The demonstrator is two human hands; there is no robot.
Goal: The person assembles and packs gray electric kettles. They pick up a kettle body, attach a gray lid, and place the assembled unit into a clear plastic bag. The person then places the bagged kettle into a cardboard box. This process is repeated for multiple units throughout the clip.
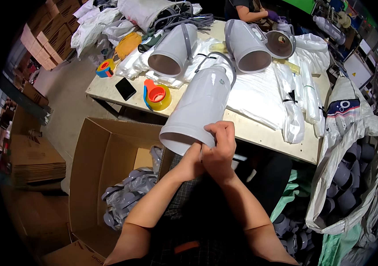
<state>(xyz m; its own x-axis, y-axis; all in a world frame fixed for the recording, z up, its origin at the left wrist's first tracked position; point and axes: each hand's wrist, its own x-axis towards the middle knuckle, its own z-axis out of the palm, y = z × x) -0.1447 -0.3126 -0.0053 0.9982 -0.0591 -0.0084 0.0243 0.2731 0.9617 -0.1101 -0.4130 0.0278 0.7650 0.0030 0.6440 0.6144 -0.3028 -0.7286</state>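
Note:
A light grey plastic flask casing [199, 99] lies tilted across the table's front edge, its wide open end towards me. A darker grey carrying handle [232, 66] arches over its narrow far end. My right hand [220, 149] grips the casing's rim at the right, with bent fingers on the outer wall. Close against it, my left hand [191, 163] holds the same rim from below; its fingertips are hidden at the open end. Beyond lie more casings: one at the left [175, 50], one in the middle [247, 46] and a smaller-looking one at the right [279, 45].
The table [305, 146] bears stacked white plastic bags [255, 99], a tape dispenser [157, 97] and a black phone [125, 88]. An open cardboard box [89, 173] holds bagged grey parts [132, 189]. A woven sack [321, 199] of grey parts stands right. A co-worker's arm [250, 14] shows behind.

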